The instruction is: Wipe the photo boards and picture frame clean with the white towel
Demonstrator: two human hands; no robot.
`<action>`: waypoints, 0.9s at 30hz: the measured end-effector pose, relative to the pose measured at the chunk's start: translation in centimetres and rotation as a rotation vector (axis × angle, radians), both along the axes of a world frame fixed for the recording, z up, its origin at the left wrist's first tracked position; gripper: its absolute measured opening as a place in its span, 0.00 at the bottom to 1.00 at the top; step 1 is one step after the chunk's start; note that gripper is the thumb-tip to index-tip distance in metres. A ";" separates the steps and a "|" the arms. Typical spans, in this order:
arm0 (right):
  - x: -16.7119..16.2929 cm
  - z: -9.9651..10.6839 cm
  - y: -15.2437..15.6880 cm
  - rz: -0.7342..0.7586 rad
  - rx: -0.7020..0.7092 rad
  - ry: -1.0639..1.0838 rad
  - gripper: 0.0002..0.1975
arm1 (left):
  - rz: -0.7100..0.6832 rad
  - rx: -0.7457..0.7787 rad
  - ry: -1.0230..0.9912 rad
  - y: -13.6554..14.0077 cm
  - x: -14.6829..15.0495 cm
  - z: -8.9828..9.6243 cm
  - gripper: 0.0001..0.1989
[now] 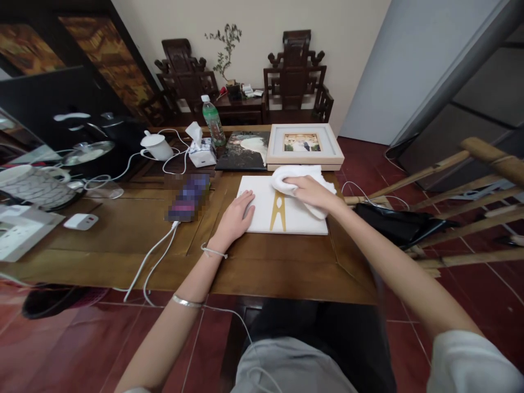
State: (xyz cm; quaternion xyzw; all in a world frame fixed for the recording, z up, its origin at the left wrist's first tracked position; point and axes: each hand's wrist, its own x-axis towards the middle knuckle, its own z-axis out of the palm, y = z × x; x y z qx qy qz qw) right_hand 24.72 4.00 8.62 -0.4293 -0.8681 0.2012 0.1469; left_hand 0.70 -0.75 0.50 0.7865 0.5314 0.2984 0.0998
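A flat white panel [257, 210] lies on the wooden table and bears a gold mark [278, 215] shaped like a clothes peg. My left hand [235, 215] rests flat over the panel's left edge, fingers stretched out. On the panel's upper right, my right hand [309, 191] grips a bunched white cloth [284, 177] and presses it against the surface. Part of the panel's right side and the top of the gold mark are hidden under the cloth.
Behind the panel lie a framed photo [335, 150] and a dark picture [233, 150]. A green bottle [213, 120], a tissue box [202, 155] and a lidded cup [158, 147] stand leftward. A phone [188, 199] trails white cables near the table's front edge.
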 end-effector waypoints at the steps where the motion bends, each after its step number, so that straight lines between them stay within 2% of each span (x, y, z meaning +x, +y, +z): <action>1: -1.1 -0.3 0.0 -0.011 0.010 -0.025 0.28 | 0.002 -0.002 -0.003 0.0 0.0 0.0 0.20; 4: -3.7 -1.5 -1.4 -0.024 0.083 -0.145 0.29 | -0.002 0.002 -0.015 -0.1 0.0 0.1 0.20; 7: -4.6 -2.3 -4.9 0.027 0.093 -0.233 0.29 | -0.014 0.023 -0.016 -0.1 0.1 0.1 0.20; 12: -3.6 -1.1 -11.6 0.172 0.040 -0.302 0.27 | -0.005 0.014 0.008 -0.1 0.3 0.2 0.20; 15: -3.2 -0.3 -13.5 0.270 0.027 -0.311 0.24 | -0.001 -0.002 0.014 -0.1 0.4 0.3 0.20; 17: -3.0 0.0 -13.3 0.294 0.042 -0.288 0.22 | -0.001 -0.010 0.012 -0.1 0.3 0.3 0.20; 20: -2.8 0.2 -11.3 0.255 0.045 -0.239 0.22 | -0.014 -0.005 0.009 0.0 0.2 0.1 0.21; 27: -2.0 0.0 -2.8 0.173 -0.004 -0.100 0.22 | 0.005 0.007 -0.008 0.2 0.2 -0.2 0.20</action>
